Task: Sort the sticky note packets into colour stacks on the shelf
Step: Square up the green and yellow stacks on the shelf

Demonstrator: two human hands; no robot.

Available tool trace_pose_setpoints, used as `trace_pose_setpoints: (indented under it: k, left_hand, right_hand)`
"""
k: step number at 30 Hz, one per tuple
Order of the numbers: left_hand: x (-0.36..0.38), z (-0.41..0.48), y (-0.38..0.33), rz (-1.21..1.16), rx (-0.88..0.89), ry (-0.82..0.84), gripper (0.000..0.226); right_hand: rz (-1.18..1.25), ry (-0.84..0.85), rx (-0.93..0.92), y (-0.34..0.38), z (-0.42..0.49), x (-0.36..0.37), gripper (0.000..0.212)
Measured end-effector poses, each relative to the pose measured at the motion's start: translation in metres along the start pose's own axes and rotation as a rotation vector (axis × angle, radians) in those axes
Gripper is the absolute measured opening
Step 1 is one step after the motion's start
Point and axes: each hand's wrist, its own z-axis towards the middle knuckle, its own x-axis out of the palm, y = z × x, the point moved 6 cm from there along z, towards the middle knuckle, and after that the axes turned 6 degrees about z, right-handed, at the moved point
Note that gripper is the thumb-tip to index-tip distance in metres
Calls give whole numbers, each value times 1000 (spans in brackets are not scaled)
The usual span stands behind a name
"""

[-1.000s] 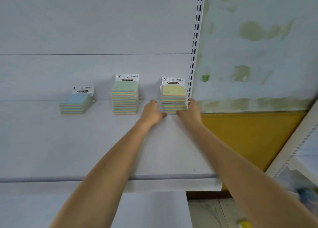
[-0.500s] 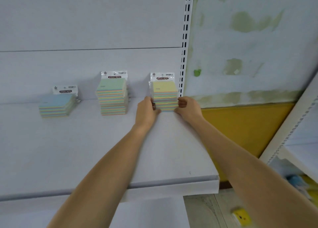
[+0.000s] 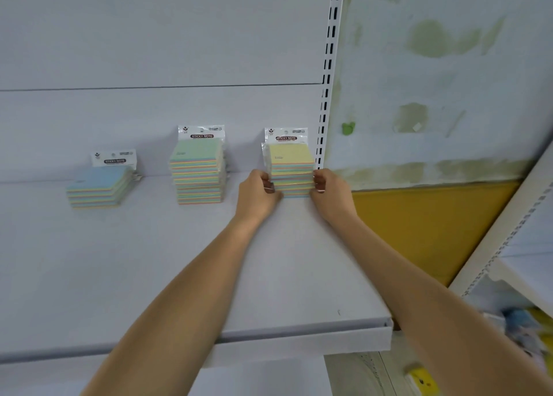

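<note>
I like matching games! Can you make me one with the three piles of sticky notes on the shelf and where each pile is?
Things:
1. blue-topped stack
2. green-topped stack
3. yellow-topped stack

Places:
A. in the middle of the row, standing alone
B. at the right end of the shelf, with the left hand and right hand pressed against its two sides
C. at the left end, the lowest pile

Pairs: 1-C, 2-A, 3-B
</note>
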Motion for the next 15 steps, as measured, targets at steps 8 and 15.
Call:
trace_pose_setpoints:
  k: [8,15]
  left_hand:
    - [0,4,1,31,47,-16,36]
    - [2,6,-2,118,141,-41,32]
  right_hand:
    - [15,-5,31,-4,0,0,45]
    - [37,-35,12,-3,0,-3,41]
